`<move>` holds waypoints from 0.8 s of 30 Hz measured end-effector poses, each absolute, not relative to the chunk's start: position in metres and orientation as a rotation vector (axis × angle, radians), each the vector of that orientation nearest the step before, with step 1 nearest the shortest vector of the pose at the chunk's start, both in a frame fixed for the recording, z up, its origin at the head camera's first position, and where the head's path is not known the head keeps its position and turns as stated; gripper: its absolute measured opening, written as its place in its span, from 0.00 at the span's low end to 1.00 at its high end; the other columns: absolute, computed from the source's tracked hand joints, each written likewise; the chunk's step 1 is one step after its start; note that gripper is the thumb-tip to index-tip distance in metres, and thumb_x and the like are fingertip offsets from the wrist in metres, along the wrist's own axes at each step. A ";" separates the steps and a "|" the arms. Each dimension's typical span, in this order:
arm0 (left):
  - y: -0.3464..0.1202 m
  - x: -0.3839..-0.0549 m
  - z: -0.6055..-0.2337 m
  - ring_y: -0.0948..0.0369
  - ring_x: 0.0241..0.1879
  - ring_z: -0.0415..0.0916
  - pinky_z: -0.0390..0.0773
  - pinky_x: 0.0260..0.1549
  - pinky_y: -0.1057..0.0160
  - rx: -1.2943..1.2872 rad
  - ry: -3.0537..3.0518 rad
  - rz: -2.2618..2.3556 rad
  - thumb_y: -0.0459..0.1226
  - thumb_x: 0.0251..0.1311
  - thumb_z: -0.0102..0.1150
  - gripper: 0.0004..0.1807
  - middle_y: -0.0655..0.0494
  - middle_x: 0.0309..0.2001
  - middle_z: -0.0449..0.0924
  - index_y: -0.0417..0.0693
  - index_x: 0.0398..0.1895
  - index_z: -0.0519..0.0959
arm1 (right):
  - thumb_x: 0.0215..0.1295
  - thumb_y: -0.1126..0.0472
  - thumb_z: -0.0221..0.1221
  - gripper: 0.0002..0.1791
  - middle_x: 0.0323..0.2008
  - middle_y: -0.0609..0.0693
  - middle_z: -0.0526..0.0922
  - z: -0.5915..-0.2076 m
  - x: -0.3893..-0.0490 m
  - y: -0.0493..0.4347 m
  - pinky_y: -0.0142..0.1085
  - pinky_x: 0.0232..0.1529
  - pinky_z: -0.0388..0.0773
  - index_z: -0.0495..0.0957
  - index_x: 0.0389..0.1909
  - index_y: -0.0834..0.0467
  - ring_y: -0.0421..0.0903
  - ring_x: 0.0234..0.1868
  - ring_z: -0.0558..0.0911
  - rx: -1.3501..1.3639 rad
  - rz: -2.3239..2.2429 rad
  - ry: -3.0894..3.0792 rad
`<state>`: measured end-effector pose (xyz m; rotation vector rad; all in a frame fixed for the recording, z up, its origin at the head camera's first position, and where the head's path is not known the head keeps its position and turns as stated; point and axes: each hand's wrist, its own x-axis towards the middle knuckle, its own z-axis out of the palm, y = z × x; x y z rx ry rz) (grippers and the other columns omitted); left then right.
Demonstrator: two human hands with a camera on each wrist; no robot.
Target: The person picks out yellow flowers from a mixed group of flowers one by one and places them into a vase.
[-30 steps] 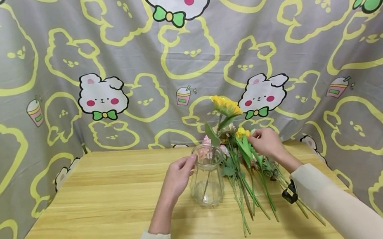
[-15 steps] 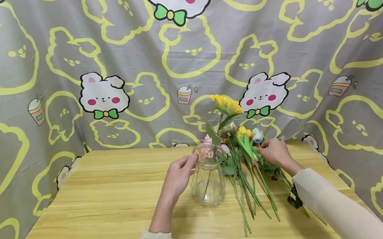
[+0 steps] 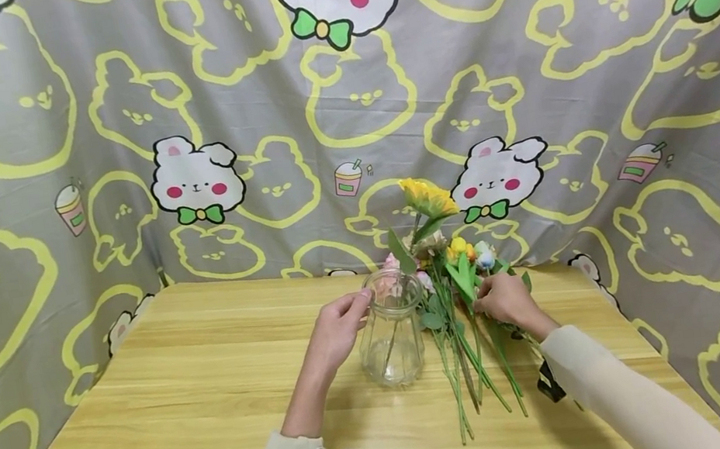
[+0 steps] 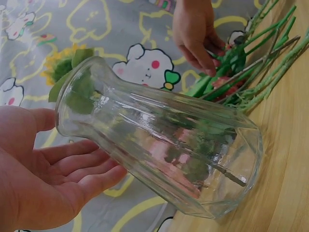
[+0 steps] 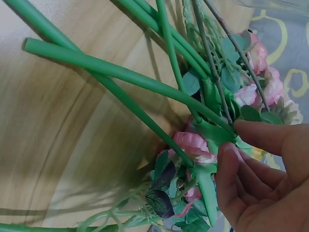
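Note:
A clear glass vase (image 3: 391,349) stands upright on the table, holding one yellow sunflower (image 3: 429,198) whose stem reaches down inside. My left hand (image 3: 337,330) touches the vase's rim with the thumb; the left wrist view shows its fingers nearly straight along the glass. Right of the vase lies a pile of artificial flowers, among them pink blooms (image 5: 190,145), an orange-yellow tulip (image 3: 459,249) and a light blue flower (image 3: 485,256). My right hand (image 3: 506,301) is at this pile, pinching a green tulip stem (image 5: 130,75) between thumb and forefinger near its leaf.
The flowers' stems (image 3: 460,389) point toward the table's front. A patterned grey cloth (image 3: 269,97) hangs behind and on both sides of the wooden table (image 3: 205,406).
My right hand has come down from the orange-yellow blooms, past the blue flower, and in toward the green stems. The left hand and the vase stay in place.

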<state>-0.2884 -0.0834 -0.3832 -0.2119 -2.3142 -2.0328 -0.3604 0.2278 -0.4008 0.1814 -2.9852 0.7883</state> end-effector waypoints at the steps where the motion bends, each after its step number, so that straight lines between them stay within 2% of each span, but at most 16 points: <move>1: -0.084 -0.288 -0.383 0.47 0.61 0.78 0.81 0.62 0.51 -0.214 -2.317 -2.029 0.53 0.74 0.52 0.28 0.43 0.60 0.81 0.39 0.61 0.80 | 0.63 0.63 0.67 0.06 0.24 0.56 0.86 -0.401 -0.361 0.227 0.36 0.24 0.73 0.86 0.31 0.62 0.44 0.18 0.75 0.182 0.788 -2.982; 4: -0.084 -0.288 -0.383 0.47 0.61 0.78 0.81 0.63 0.51 -0.217 -2.320 -2.029 0.54 0.74 0.52 0.29 0.43 0.60 0.81 0.40 0.62 0.80 | 0.64 0.64 0.66 0.07 0.23 0.57 0.86 -0.403 -0.361 0.226 0.35 0.21 0.74 0.84 0.27 0.61 0.46 0.16 0.76 0.191 0.807 -2.983; 7: -0.084 -0.288 -0.383 0.47 0.61 0.78 0.81 0.63 0.51 -0.226 -2.314 -2.031 0.54 0.74 0.52 0.29 0.43 0.60 0.81 0.39 0.62 0.79 | 0.65 0.63 0.66 0.11 0.16 0.55 0.81 -0.404 -0.361 0.225 0.34 0.18 0.74 0.82 0.22 0.60 0.47 0.15 0.78 0.178 0.833 -2.988; 12: -0.084 -0.288 -0.384 0.47 0.61 0.78 0.81 0.62 0.51 -0.231 -2.309 -2.039 0.54 0.74 0.52 0.29 0.43 0.60 0.81 0.38 0.61 0.79 | 0.65 0.64 0.64 0.21 0.07 0.47 0.71 -0.406 -0.363 0.224 0.30 0.18 0.65 0.73 0.12 0.56 0.42 0.10 0.70 0.163 0.822 -2.996; 20: -0.084 -0.289 -0.384 0.47 0.60 0.79 0.81 0.62 0.51 -0.231 -2.312 -2.029 0.53 0.75 0.52 0.29 0.42 0.59 0.82 0.38 0.61 0.79 | 0.64 0.67 0.63 0.23 0.07 0.46 0.70 -0.408 -0.363 0.223 0.30 0.18 0.66 0.69 0.10 0.53 0.44 0.12 0.76 0.155 0.841 -2.996; 24: -0.084 -0.288 -0.384 0.47 0.60 0.79 0.81 0.62 0.51 -0.238 -2.314 -2.017 0.53 0.75 0.52 0.28 0.42 0.58 0.82 0.37 0.61 0.80 | 0.63 0.68 0.60 0.25 0.06 0.44 0.66 -0.410 -0.363 0.224 0.29 0.17 0.60 0.65 0.08 0.50 0.40 0.09 0.67 0.153 0.841 -2.999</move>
